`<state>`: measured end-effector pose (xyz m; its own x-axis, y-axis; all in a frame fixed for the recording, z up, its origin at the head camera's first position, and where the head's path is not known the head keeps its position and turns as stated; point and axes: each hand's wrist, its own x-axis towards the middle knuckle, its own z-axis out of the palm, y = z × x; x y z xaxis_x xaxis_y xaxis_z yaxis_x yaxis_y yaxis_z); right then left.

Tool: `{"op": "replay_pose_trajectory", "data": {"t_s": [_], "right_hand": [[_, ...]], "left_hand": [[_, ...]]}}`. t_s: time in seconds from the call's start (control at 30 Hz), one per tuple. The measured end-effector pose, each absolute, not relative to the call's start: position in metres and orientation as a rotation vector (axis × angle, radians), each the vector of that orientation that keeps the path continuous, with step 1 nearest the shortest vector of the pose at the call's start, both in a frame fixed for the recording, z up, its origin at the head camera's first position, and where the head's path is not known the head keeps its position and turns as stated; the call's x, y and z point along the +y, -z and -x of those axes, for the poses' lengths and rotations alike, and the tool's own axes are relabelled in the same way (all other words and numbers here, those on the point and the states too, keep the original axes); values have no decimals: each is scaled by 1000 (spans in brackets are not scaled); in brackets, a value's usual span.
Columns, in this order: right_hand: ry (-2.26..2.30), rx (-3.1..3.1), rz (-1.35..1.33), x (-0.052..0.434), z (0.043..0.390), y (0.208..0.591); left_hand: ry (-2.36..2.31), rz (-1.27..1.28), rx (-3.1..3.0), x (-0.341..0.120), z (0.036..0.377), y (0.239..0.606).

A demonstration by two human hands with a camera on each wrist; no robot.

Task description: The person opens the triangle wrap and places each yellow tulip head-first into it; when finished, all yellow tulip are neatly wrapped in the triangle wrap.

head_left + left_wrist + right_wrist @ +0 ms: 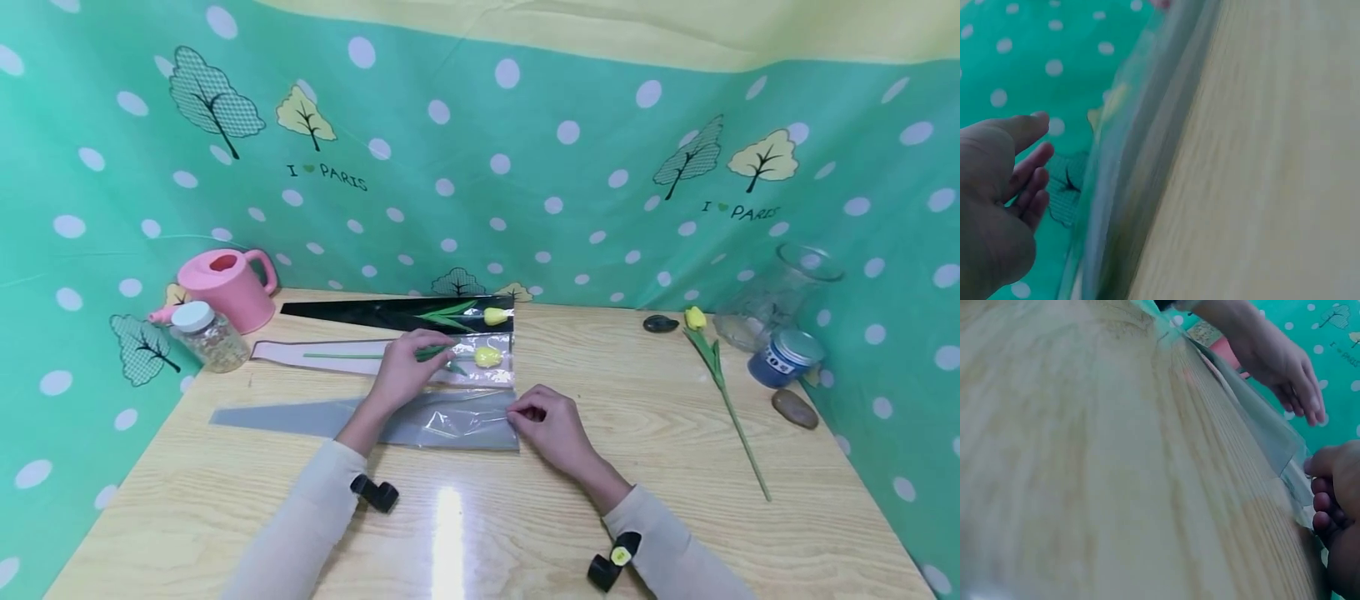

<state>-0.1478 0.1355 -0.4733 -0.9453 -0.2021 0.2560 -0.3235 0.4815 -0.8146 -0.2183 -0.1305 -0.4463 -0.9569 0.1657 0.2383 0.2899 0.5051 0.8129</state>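
My right hand pinches the open right-hand edge of a grey flower wrapping sleeve with a clear front, lying flat on the table. No flower shows inside it. Over the upper side of this sleeve reaches my left hand, fingers loosely bent and, in the left wrist view, nothing between them. It partly covers a pale pink sleeve holding a yellow tulip. Behind that lies a black sleeve with another yellow tulip in it.
At the back left stand a pink watering can and a lidded jar. On the right lie a loose yellow tulip, a black stone and a brown stone, near a blue jar and a glass vase.
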Motion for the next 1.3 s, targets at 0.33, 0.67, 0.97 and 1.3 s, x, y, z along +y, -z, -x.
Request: {"op": "replay_pose_trajectory", "data": {"t_s": [0.33, 0.67, 0.97, 1.3], "right_hand": [[-1450, -2560, -494, 136, 147, 468], [-1478, -2571, -514, 133, 145, 451], [-1465, -2558, -599, 133, 149, 438], [-1549, -2625, -543, 148, 150, 433]], "left_hand": [[1651, 621, -2744, -129, 167, 456], [1562, 646, -2753, -135, 166, 471], [1560, 601, -2683, -137, 165, 475], [1575, 600, -2664, -138, 168, 478]]}}
